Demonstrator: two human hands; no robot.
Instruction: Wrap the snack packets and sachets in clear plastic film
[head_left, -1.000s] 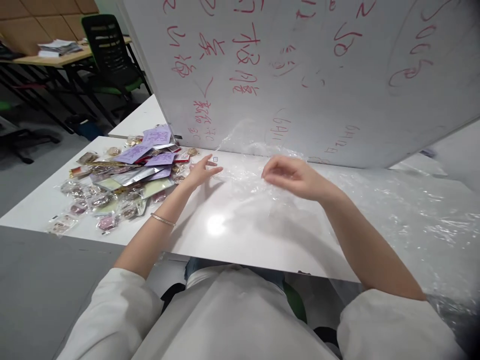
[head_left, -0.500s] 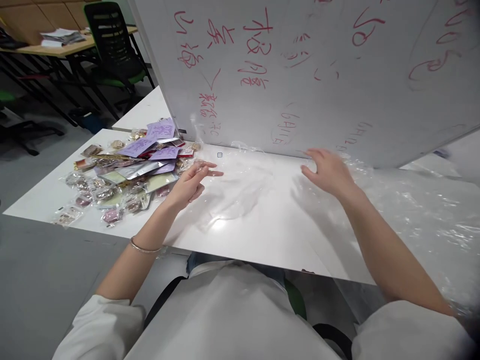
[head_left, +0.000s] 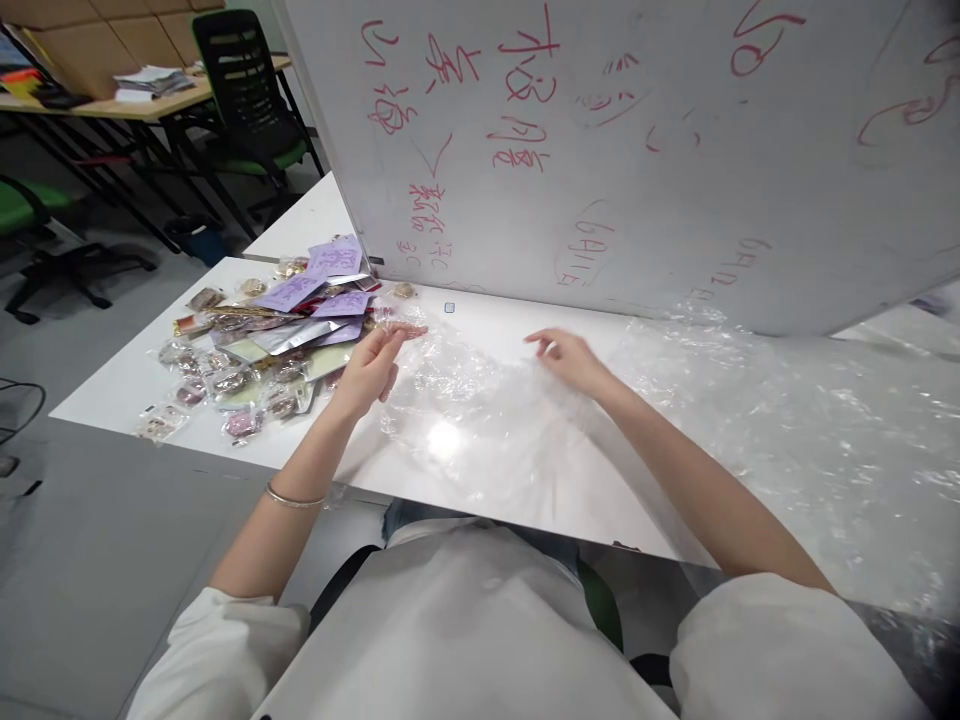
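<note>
A thin clear plastic bag point(head_left: 480, 440) lies crumpled and shiny on the white table in front of me. My left hand point(head_left: 369, 372) pinches its left edge between thumb and fingers, with the index finger stretched out. Just above the bag's right side hovers my right hand point(head_left: 571, 360), its fingers loosely bent and apart, slightly blurred, with nothing visible in them. Close beyond my left hand is a pile of small wrapped snacks point(head_left: 232, 378) and flat packets, several of them purple packets point(head_left: 292, 292).
A large sheet of clear plastic point(head_left: 787, 430) covers the right side of the table point(head_left: 112, 400). A whiteboard point(head_left: 637, 200) with red writing stands along the back. A small square sticker point(head_left: 449, 308) is near its foot. Behind at left are a black chair point(head_left: 236, 80) and a desk.
My right hand has come left and inward, closer to my left hand. The clear plastic between the hands is more bunched toward the left. The camera view has shifted slightly.
</note>
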